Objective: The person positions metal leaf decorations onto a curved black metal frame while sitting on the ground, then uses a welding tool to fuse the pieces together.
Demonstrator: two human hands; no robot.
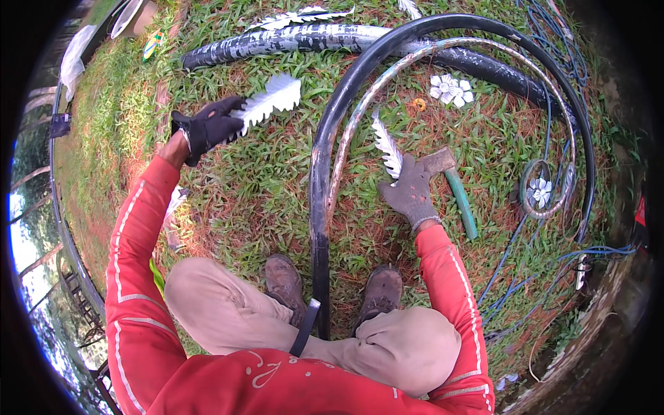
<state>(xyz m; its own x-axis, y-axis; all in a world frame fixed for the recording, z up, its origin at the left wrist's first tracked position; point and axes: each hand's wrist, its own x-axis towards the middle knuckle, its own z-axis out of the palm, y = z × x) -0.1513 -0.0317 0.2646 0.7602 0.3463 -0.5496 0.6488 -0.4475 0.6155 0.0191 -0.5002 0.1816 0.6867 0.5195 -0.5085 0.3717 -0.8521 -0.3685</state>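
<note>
My left hand (211, 128), in a dark glove, is closed on the base of a pale metal leaf (272, 102) with jagged edges, held above the grass. In a grey glove, my right hand (411, 192) has its thumb and fingers around the lower end of a second, narrower metal leaf (387, 146). Just beside those fingers lies a hammer with a rusty head (437, 161) and a green handle (460, 204). Between my hands a long curved black metal bar (320, 166) rises from between my boots and arcs to the right, with a thinner worn scroll bar (351, 142) inside it.
A thick black-and-white pipe (297, 40) lies across the far grass, with another metal leaf (304, 16) beyond it. Silver metal flowers (451, 90) and an orange ring (418, 104) are inside the curve. Blue rope (508, 252) trails at right. A black strap-like piece (305, 328) rests by my lap.
</note>
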